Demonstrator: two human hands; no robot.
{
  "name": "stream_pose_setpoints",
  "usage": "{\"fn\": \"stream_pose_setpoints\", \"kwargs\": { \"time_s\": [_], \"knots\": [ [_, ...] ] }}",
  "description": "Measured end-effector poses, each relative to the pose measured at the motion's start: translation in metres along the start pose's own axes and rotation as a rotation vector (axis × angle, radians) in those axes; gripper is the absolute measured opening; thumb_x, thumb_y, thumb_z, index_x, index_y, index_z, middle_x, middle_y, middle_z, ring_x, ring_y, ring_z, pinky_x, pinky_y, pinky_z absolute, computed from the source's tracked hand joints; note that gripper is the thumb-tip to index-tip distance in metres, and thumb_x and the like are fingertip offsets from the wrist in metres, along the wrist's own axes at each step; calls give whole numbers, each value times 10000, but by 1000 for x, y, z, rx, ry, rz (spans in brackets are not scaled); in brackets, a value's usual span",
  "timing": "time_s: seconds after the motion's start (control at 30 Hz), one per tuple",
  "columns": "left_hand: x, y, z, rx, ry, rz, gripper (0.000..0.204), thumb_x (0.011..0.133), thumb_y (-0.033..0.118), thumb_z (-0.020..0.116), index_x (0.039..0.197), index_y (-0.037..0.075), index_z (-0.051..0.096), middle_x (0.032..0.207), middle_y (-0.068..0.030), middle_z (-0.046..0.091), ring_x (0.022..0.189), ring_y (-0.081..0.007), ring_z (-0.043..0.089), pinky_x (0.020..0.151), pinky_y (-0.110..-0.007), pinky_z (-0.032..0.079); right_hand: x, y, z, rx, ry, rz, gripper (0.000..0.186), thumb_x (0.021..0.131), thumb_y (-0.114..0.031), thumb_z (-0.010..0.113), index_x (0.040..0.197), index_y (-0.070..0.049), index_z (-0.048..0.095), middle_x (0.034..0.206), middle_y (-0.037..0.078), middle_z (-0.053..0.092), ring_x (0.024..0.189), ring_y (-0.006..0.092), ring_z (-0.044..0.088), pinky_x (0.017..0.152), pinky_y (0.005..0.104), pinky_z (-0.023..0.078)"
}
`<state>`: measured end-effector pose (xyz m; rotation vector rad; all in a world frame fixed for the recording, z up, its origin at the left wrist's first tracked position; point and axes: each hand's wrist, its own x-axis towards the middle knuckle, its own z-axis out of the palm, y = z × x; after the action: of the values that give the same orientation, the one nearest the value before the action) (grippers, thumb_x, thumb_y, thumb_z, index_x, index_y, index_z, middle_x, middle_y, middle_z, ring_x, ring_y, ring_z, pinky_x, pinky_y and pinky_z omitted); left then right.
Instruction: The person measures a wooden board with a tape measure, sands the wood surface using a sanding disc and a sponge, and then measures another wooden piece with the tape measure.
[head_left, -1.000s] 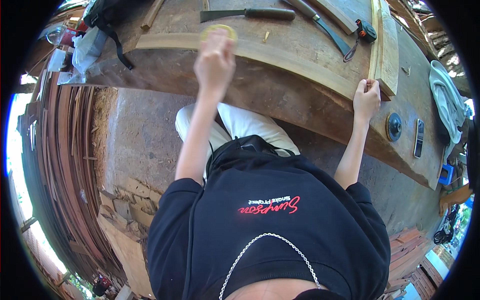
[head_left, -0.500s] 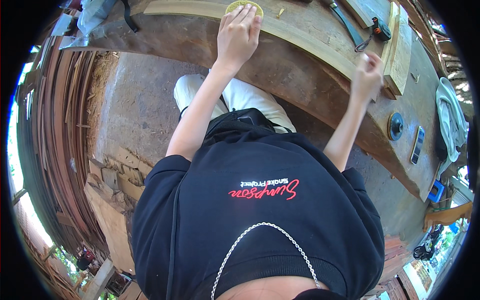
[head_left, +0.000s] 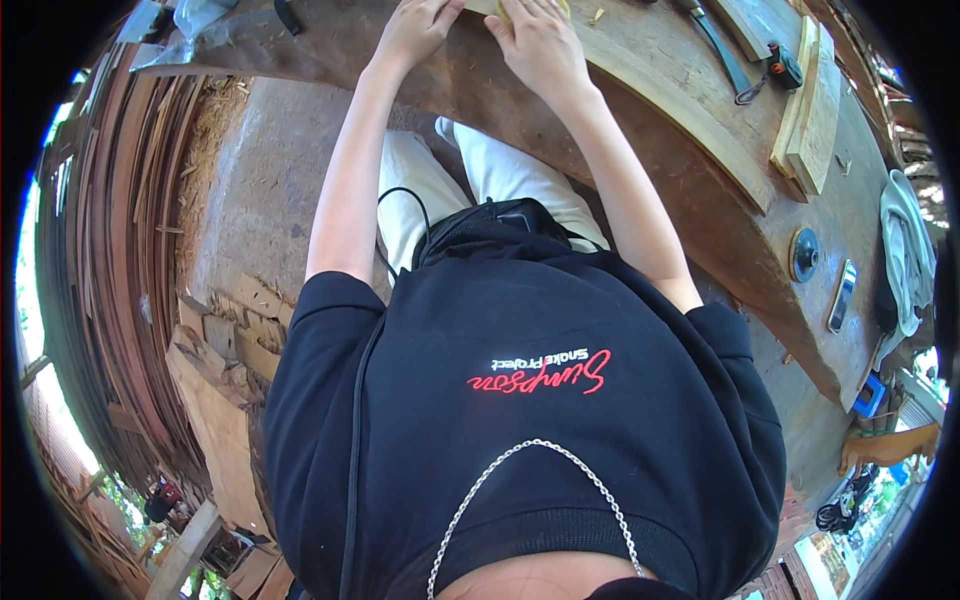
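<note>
My right hand (head_left: pixel 545 45) lies over a round yellow sanding pad (head_left: pixel 564 8), pressing it on a long, pale, curved wooden strip (head_left: pixel 680 110). The strip lies along the near edge of a brown wooden workbench (head_left: pixel 650 185). Beside it, at the top edge of the view, my left hand (head_left: pixel 412 35) has its fingers bent at the strip, thumb toward the pad. The fingertips of the left hand are partly cut off by the picture's edge. Most of the pad is hidden under my right hand.
On the bench at the right are stacked wood pieces (head_left: pixel 810 120), a tape measure (head_left: pixel 784 66), a dark-bladed tool (head_left: pixel 715 45), a round disc (head_left: pixel 803 254), a phone (head_left: pixel 842 296) and a grey cloth (head_left: pixel 905 255). Long boards (head_left: pixel 110 250) stand at the left.
My right hand has come left from the strip's right end onto the sanding pad. My left hand has let go of the pad and moved left along the strip. The view has shifted slightly.
</note>
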<state>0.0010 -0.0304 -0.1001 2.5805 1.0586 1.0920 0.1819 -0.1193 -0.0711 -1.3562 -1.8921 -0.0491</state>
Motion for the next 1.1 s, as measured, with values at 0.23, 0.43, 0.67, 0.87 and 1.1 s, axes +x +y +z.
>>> {"fn": "stream_pose_setpoints", "kwargs": {
  "time_s": [0.23,0.43,0.67,0.87,1.1],
  "knots": [
    [4,9,-7,32,-77,-33,396,936,266,499,1230,8,553,1294,-172,536,1247,-315,461,1060,-392,340,-6,7,7,-96,77,-59,380,885,-152,525,1227,12,532,1271,193,536,1234,325,455,1077,405,305],
    [8,0,5,37,-122,21,412,918,223,511,1269,6,514,1351,-176,481,1296,-312,402,1096,-398,292,-2,23,11,-150,50,-29,379,931,-192,473,1237,24,529,1277,207,538,1234,317,469,1074,403,313],
    [-20,28,-19,-606,198,-276,232,932,189,538,1058,5,603,982,-85,625,894,-176,580,767,-280,438,-5,30,14,-120,-19,-5,406,958,-223,431,1250,47,512,1307,207,515,1247,325,454,1070,399,314],
    [-142,167,-23,-1914,-589,-558,482,988,478,325,1015,57,559,951,-79,608,869,-202,588,753,-329,483,-9,37,18,-204,50,-51,399,958,-229,435,1234,42,532,1292,204,531,1240,317,465,1063,390,319],
    [-176,65,-138,-1220,827,-1000,419,976,306,385,1138,-55,521,1234,-241,543,1129,-324,560,974,-443,468,-3,35,24,-161,84,-72,402,956,-246,447,1231,32,539,1275,192,547,1223,314,482,1056,389,331]
  ]
}}
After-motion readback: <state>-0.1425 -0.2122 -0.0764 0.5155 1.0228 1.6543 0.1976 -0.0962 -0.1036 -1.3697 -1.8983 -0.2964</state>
